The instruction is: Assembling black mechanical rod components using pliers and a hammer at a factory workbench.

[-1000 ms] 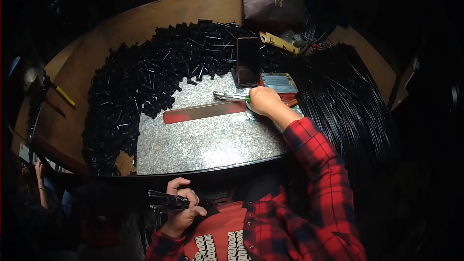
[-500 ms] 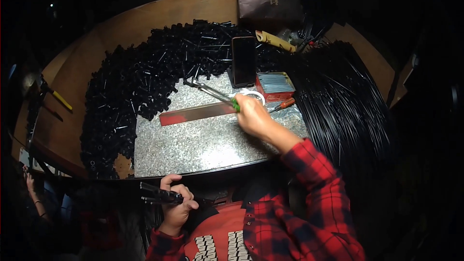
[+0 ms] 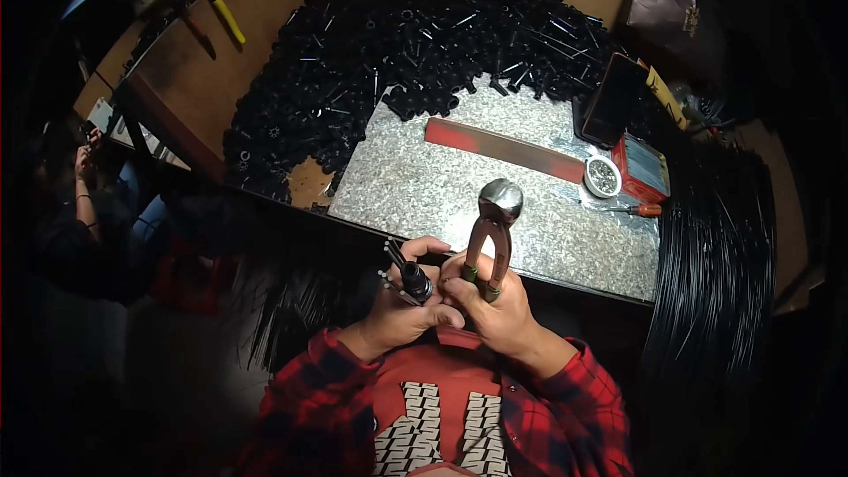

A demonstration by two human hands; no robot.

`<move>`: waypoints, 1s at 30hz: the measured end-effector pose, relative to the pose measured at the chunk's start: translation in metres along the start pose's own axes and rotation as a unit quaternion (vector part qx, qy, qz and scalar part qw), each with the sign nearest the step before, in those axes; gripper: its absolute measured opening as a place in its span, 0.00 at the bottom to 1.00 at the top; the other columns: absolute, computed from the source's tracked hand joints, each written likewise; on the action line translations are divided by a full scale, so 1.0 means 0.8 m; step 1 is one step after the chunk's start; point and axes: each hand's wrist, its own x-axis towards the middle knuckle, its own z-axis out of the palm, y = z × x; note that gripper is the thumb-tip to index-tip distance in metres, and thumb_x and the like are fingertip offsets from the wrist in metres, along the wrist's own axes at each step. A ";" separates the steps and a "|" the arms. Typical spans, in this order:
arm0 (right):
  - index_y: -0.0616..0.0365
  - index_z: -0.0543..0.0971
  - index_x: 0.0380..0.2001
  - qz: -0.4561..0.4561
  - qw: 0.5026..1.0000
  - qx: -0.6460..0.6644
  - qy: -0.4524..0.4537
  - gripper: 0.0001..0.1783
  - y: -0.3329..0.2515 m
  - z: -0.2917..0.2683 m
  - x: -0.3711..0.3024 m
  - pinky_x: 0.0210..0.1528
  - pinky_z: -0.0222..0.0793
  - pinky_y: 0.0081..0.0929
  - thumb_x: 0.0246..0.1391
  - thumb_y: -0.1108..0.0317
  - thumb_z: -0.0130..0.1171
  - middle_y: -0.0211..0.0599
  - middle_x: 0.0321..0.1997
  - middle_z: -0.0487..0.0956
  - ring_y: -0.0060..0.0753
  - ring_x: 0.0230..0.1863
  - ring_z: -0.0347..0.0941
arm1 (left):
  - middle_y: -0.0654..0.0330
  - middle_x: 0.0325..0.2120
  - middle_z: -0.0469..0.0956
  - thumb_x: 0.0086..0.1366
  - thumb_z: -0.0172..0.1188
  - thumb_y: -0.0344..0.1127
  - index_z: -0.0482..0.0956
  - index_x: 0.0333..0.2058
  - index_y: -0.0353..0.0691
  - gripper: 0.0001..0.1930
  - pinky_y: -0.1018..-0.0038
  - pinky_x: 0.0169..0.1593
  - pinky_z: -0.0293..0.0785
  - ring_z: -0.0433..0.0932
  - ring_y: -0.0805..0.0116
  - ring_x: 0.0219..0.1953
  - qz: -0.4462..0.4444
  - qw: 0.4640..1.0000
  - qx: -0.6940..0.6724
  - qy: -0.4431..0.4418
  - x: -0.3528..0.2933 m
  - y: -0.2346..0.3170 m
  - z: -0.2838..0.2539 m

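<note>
In my left hand (image 3: 380, 316) is a black tubular plastic part (image 3: 412, 279) with several thin rods sticking out, their ends pale. My right hand (image 3: 505, 320) grips pincers (image 3: 500, 243) by their green-sleeved handles, the rounded metal head pointing up and away from me. Both hands are close together in front of my chest, at the near edge of a speckled stone slab (image 3: 397, 190). Whether my right fingers also touch the black part is hard to see. Beyond them lies a long bar (image 3: 503, 150), red at its ends and brownish between.
A heap of black tubular parts (image 3: 415, 44) curves round the slab's far and left sides. To the right are a white dish (image 3: 618, 187) of small metal bits, a red box (image 3: 632, 178), an orange-handled screwdriver (image 3: 647, 210), a phone (image 3: 611, 97) and long black rods (image 3: 715, 265). Another person's hand (image 3: 84, 159) shows far left.
My right hand has drawn the pincers back from above the slab to beside my left hand, their head now upward. The left hand has come up toward the right, and the view has turned left.
</note>
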 end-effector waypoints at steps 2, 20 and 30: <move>0.64 0.72 0.34 0.003 1.000 0.002 0.002 0.03 -0.002 0.002 -0.001 0.38 0.67 0.22 0.58 0.74 0.51 0.34 0.34 0.74 0.23 0.36 0.70 | 0.58 0.34 0.75 0.44 0.74 0.30 0.52 0.55 0.39 0.44 0.82 0.35 0.71 0.74 0.77 0.34 0.020 1.000 0.006 -0.018 0.000 -0.010 -0.013; 0.65 0.74 0.30 -0.034 0.997 -0.062 0.010 0.02 -0.004 0.009 0.004 0.40 0.67 0.24 0.51 0.78 0.53 0.37 0.34 0.75 0.26 0.37 0.72 | 0.58 0.37 0.76 0.43 0.75 0.31 0.56 0.56 0.39 0.44 0.80 0.41 0.73 0.75 0.75 0.39 0.071 0.996 0.013 -0.044 0.002 -0.023 -0.022; 0.65 0.73 0.31 -0.066 0.997 -0.043 0.001 0.02 0.000 0.014 0.010 0.40 0.68 0.24 0.53 0.79 0.52 0.37 0.35 0.75 0.26 0.37 0.72 | 0.52 0.39 0.77 0.42 0.71 0.48 0.49 0.56 0.38 0.49 0.74 0.46 0.72 0.77 0.68 0.42 0.042 0.997 0.055 -0.044 0.003 -0.011 -0.024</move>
